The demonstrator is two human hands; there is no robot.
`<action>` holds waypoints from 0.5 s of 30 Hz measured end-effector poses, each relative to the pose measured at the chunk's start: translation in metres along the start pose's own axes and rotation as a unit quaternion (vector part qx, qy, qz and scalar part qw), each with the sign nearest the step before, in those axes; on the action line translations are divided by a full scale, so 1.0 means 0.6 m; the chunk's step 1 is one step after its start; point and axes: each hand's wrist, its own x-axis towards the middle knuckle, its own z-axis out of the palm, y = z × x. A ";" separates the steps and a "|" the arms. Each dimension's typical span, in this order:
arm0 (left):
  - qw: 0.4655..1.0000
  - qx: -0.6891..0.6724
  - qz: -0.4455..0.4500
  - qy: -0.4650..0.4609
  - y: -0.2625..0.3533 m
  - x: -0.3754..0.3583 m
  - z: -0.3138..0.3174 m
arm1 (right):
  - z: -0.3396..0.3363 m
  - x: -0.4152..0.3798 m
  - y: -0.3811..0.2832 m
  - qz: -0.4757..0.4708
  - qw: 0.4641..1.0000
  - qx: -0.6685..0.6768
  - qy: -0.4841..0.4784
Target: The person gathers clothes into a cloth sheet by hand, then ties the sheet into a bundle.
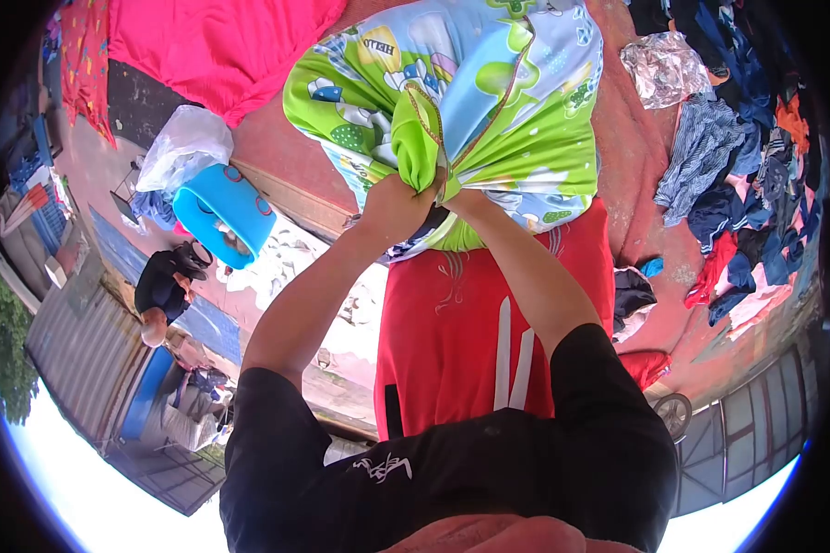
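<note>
A large cloth bundle [526,101], printed in green, light blue and white with cartoon shapes, bulges in front of me at the top middle. Its edges, with a brown stitched seam, are drawn together at the near side. My left hand [397,207] is closed round a gathered green fold. Close beside it, my right hand [463,205] grips the gathered edge of the same cloth, its fingers partly hidden by the folds. A small dark gap shows below the hands. What lies inside the bundle is hidden. Red fabric with white stripes [452,341] spreads between my forearms.
Bright pink cloth [221,46] lies at the upper left. A blue plastic container [235,207] and a whitish plastic bag [189,143] are at left, with another person [161,290] beyond. Heaped clothes [747,184] and a crumpled silvery sheet [664,69] cover the right.
</note>
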 end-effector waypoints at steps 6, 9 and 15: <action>0.985 0.054 0.165 0.026 0.002 -0.004 0.002 | -0.064 0.096 -0.032 0.080 0.976 0.176 -0.103; 0.981 -0.126 0.126 0.081 -0.023 0.021 0.032 | -0.060 0.120 -0.033 0.109 0.956 0.231 -0.143; 0.813 -0.414 -0.280 -0.297 -0.064 0.117 0.026 | -0.073 0.119 -0.059 0.205 0.861 0.421 -0.198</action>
